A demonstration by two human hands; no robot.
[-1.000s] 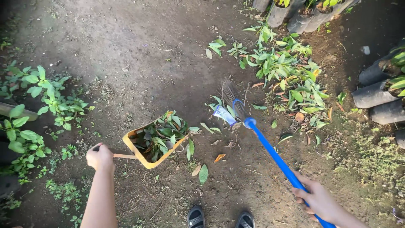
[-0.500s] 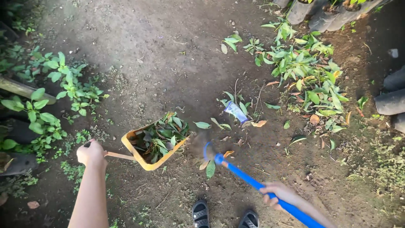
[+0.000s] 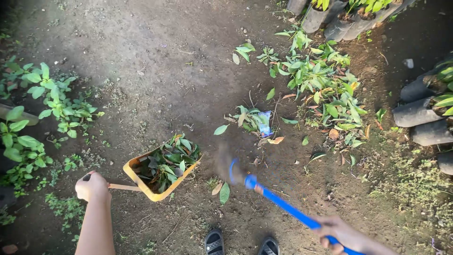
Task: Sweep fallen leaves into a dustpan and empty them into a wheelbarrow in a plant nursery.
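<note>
I read this as the gathering step of a sweep: cut leaves are being brushed toward the yellow dustpan [image 3: 158, 177], which already sits heaped with green leaves on the bare dirt ground [image 3: 155, 61]. My left hand [image 3: 92, 186] is closed round the end of the dustpan's thin handle, tilting its open mouth toward the broom. My right hand [image 3: 343, 234] is wrapped round the blue broom handle [image 3: 288, 208] low in the view; it is blurred, so I cannot tell exactly how tight the grip is. The broom head [image 3: 226, 163] is a smear just right of the dustpan's mouth, near two loose leaves [image 3: 222, 191].

In my judgement the next stroke needs a short, low pull that carries those leaves across the pan's lip without knocking the load out.

More litter lies further out: a small clump of leaves with a blue wrapper [image 3: 264, 123], and a big pile of cut leaves [image 3: 325, 89] beyond it. Open dirt gives free swing ahead and left. To the right, dark grow bags [image 3: 415, 111] hem the path; low green plants [image 3: 42, 108] edge the left, and my sandals [image 3: 241, 245] sit just behind the broom.
</note>
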